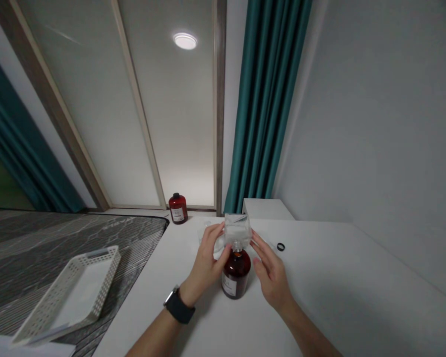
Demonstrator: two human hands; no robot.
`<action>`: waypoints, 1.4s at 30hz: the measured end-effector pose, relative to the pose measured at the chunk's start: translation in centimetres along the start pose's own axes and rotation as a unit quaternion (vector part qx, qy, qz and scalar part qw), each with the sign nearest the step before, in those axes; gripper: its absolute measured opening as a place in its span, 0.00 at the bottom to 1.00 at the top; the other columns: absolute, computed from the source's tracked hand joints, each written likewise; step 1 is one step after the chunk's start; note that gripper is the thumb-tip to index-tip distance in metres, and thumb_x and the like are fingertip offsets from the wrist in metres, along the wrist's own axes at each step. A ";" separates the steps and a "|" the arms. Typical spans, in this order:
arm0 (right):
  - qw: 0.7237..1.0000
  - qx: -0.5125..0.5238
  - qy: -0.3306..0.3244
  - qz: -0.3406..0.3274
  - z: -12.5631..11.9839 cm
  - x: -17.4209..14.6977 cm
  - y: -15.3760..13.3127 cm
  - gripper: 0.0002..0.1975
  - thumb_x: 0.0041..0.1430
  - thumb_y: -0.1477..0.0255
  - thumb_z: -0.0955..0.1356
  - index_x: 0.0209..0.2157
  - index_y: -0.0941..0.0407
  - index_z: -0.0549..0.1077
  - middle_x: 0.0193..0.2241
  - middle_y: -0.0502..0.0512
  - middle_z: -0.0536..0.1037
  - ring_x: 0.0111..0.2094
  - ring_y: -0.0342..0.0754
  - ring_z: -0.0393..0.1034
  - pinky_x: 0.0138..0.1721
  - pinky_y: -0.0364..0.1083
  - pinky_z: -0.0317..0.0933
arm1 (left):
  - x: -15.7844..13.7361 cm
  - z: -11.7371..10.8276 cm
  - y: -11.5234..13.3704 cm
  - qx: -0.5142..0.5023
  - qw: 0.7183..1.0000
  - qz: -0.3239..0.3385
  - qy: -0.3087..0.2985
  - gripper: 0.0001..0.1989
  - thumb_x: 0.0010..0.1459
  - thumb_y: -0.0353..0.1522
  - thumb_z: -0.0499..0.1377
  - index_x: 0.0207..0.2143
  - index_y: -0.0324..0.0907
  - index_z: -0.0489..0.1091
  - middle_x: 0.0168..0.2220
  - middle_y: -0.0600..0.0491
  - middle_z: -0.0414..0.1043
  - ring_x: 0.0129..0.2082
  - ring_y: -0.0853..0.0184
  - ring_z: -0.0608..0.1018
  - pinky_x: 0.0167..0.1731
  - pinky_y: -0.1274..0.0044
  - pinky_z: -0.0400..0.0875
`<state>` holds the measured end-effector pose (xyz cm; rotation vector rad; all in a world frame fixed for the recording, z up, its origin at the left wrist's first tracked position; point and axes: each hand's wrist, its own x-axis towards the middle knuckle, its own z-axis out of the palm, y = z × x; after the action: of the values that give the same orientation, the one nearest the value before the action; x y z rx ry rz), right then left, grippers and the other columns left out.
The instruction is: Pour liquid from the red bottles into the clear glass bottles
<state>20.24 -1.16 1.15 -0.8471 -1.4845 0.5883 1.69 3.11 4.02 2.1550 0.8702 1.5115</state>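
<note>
Counter (330, 307): white, carrying the bottles and the black ring; the person's two hands work above it.
White basket (110, 280): perforated, off to the counter's left on a grey striped surface (139, 237).
Left hand (204, 265): its fingers are closed on the left side of the clear vessel, thumb near the neck.
Right hand (273, 280): its fingertips meet the vessel's right side, thumb apart; whether they grip or merely steady cannot be told.
Near amber bottle (230, 285): upright between the hands, uncapped, label facing the person.
Far amber bottle (177, 213): black-capped, upright at the counter's far left.
Clear vessel (238, 229): neck down over the near bottle's mouth. The step appears to be pouring into that bottle; the next move likely calls for keeping both necks aligned until the flow ends.
Black ring (280, 246): on the counter, beyond the right hand.
</note>
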 end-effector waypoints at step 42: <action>0.998 0.038 -0.008 -0.046 0.1 0.6 -1.3 0.23 0.69 0.70 0.62 0.64 0.47 0.63 0.64 0.59 0.64 0.64 0.56 0.61 0.63 0.58 0.61 | 0.2 -0.4 0.0 0.044 0.993 0.100 0.041 0.22 0.64 0.25 0.58 0.59 0.43 0.61 0.53 0.43 0.67 0.54 0.59 0.71 0.54 0.63 0.70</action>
<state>19.92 -1.44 2.47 -0.7127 -1.4986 0.5810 1.39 3.21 4.26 2.3176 0.7800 1.6976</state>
